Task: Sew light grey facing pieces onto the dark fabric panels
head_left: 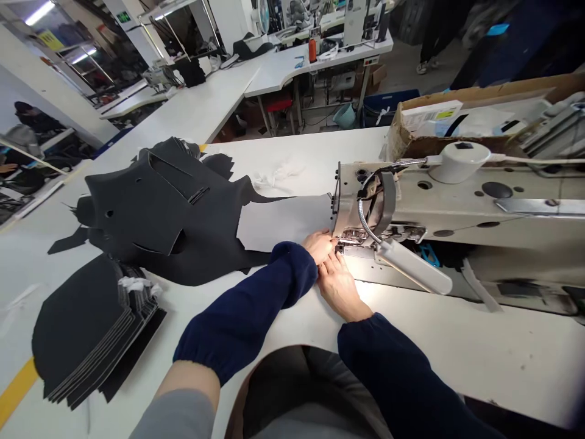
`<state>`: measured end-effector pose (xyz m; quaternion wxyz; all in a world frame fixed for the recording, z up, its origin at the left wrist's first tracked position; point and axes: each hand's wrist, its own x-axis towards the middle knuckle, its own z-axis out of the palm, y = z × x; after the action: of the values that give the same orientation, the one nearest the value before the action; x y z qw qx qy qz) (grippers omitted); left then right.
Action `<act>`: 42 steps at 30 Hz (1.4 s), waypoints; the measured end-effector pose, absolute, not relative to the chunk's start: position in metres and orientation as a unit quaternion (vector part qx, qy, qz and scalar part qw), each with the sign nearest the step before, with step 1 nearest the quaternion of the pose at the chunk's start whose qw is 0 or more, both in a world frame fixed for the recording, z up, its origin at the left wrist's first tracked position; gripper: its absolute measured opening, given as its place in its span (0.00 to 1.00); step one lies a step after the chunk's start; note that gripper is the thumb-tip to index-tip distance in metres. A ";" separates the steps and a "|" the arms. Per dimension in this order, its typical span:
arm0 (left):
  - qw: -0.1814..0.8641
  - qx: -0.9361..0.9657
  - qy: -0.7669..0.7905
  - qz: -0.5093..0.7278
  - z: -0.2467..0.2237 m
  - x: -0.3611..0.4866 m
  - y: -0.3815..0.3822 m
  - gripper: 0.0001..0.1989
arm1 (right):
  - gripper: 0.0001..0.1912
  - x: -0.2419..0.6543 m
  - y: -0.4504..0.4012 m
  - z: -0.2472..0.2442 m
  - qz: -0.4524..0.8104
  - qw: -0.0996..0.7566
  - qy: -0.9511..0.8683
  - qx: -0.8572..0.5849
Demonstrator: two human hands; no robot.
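A black fabric panel with a light grey backing (286,222) reaches from the left to the head of a sewing machine (411,195). At the panel's right edge, close to the needle area, my left hand (321,246) grips the material, its fingertips partly hidden by the machine head. Just below it lies my right hand (340,286), fingers stretched toward the needle plate and touching the left fingers. Whether fabric lies under the right fingertips is hidden. A lamp (414,265) on a bendable metal neck lights the spot beside my right hand. Both forearms wear dark blue sleeve covers.
Left of my arms sits a stack of black fabric pieces (86,323) with white scraps on it. More black cut pieces (132,195) lie behind it. A cardboard box (484,103) stands behind the machine. Farther back are other worktables (219,91) and a teal bucket (345,116).
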<state>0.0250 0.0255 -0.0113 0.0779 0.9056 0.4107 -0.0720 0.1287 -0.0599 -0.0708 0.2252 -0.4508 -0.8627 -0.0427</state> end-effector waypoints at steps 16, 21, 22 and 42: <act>0.036 0.907 0.419 -0.015 -0.015 0.007 0.008 0.21 | 0.17 0.170 -0.111 -0.069 -0.045 0.248 -0.832 -0.494; 0.070 0.796 0.592 -0.110 -0.008 -0.022 0.000 0.31 | 0.18 0.169 -0.107 -0.073 -0.049 0.255 -0.827 -0.498; 0.083 0.773 0.617 -0.125 -0.008 -0.025 -0.001 0.32 | 0.18 0.169 -0.106 -0.074 -0.050 0.256 -0.827 -0.498; 0.277 0.862 0.418 -0.069 0.001 -0.103 -0.159 0.26 | 0.34 0.197 -0.274 -0.065 0.726 0.361 -0.232 -0.537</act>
<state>-0.1030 -0.1593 0.0008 0.2767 0.8624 0.4183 -0.0692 0.1972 -0.2737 -0.0647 0.3609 -0.5375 -0.2324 0.7259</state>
